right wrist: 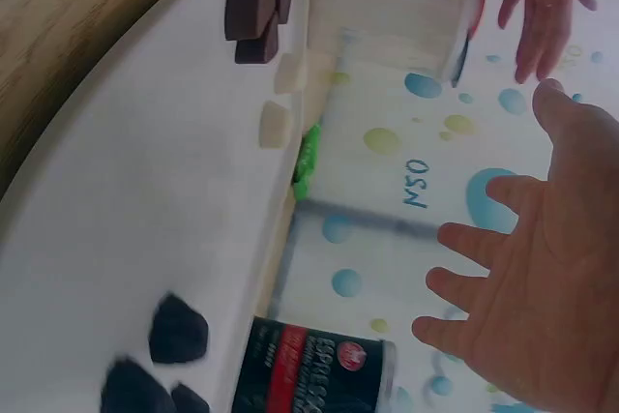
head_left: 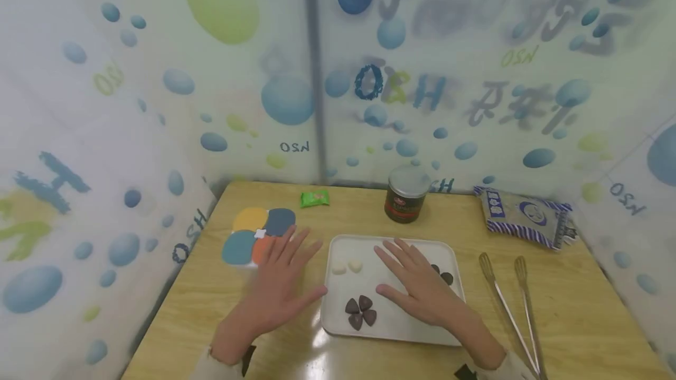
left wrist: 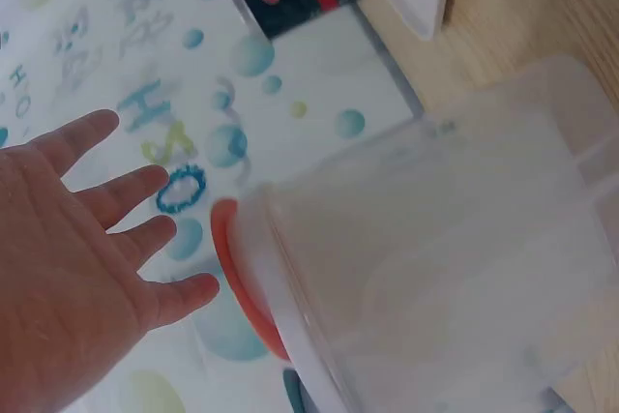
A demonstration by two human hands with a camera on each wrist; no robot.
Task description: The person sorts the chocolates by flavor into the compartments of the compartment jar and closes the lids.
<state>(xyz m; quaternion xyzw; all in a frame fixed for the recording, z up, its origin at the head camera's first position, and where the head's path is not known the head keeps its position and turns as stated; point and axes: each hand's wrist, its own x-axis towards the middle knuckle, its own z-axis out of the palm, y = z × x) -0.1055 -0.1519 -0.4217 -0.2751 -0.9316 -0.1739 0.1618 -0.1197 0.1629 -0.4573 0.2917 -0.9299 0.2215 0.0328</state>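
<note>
My left hand (head_left: 279, 287) is held up with its fingers spread. In the head view it overlaps a clear plastic container whose lid (head_left: 248, 219) has yellow, navy, teal and orange petals; the container's translucent wall (left wrist: 455, 249) fills much of the left wrist view. My right hand (head_left: 417, 287), fingers also spread, hangs over a white tray (head_left: 391, 333). On that tray lie several dark brown wedge-shaped pieces (head_left: 356, 321), two cream pieces (head_left: 355, 265), and blackish pieces (head_left: 446, 278) partly hidden behind the right hand. Neither hand holds anything.
Behind the tray stands a dark espresso can (head_left: 404, 204) with a pale lid. A small green packet (head_left: 314, 198) lies to its left. At the right are two metal whisks (head_left: 507, 304) with crossing handles and a purple-striped bag (head_left: 523, 217). Patterned curtains (head_left: 369, 133) enclose the table.
</note>
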